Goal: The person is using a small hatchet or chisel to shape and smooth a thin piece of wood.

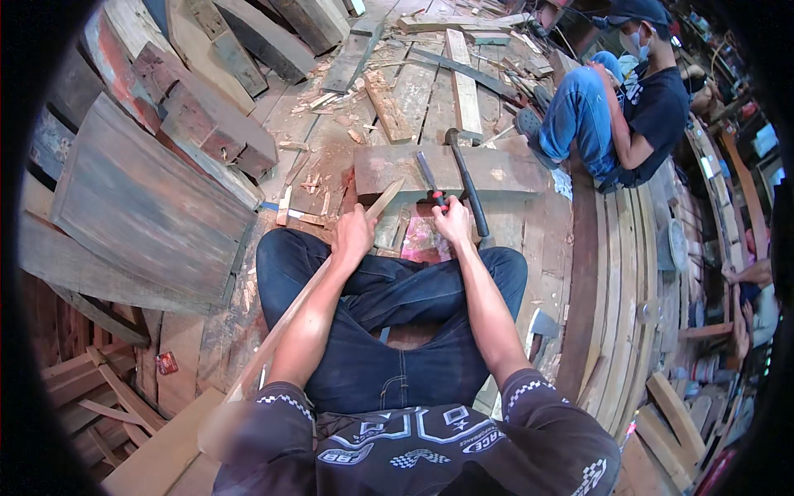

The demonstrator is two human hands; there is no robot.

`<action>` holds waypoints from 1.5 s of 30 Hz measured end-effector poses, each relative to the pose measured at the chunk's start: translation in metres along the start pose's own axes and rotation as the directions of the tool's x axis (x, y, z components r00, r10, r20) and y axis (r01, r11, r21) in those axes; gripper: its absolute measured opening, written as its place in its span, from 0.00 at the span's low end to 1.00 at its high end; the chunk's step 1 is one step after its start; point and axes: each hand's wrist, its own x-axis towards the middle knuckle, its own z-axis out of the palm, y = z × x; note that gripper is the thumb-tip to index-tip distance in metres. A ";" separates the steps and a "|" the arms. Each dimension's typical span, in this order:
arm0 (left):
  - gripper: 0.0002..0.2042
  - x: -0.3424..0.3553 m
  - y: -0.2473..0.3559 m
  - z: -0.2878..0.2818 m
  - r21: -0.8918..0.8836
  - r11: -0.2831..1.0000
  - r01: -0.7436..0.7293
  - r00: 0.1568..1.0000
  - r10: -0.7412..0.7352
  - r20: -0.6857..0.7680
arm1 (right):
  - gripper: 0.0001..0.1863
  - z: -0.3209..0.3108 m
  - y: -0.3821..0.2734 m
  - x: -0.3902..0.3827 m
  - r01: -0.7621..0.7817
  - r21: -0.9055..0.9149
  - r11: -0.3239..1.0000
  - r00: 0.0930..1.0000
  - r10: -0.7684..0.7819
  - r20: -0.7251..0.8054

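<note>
My left hand [353,235] is closed around a long, narrow wooden strip [385,198]. The strip's pointed far end rests over or just above a thick timber block [488,172], and its other end runs back along my left forearm. In my right hand [453,221] is a chisel [427,172], gripped by its red and black handle, with the blade pointing away across the block. Just right of that hand lies a hammer [468,183], its head on the block and its dark handle reaching toward my right knee. A pinkish sheet [423,241] lies between my hands.
Large weathered timbers [157,207] lean at the left. Wood offcuts [387,106] and shavings litter the plank floor ahead. A masked person [649,107] sits at the far right, beside long stacked boards [616,281]. A small red packet [167,363] lies at the lower left.
</note>
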 end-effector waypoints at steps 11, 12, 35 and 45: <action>0.16 -0.008 0.007 0.010 0.072 0.996 -0.046 0.999 0.048 -0.025 | 0.20 0.008 0.015 0.003 0.084 0.028 0.996 0.993 -0.081 -0.080; 0.16 -0.008 0.007 0.010 0.070 0.997 -0.029 0.999 0.030 -0.014 | 0.20 0.008 0.012 0.002 0.086 0.028 0.996 0.994 -0.084 -0.076; 0.15 -0.005 0.009 -0.005 0.067 0.998 0.006 0.993 -0.014 0.117 | 0.35 -0.001 0.004 -0.004 0.096 -0.121 0.988 0.989 -0.109 -0.103; 0.16 -0.001 -0.003 -0.004 0.079 0.997 -0.027 0.995 0.019 0.096 | 0.08 -0.132 0.001 -0.096 0.178 0.146 0.973 0.877 -0.090 -0.472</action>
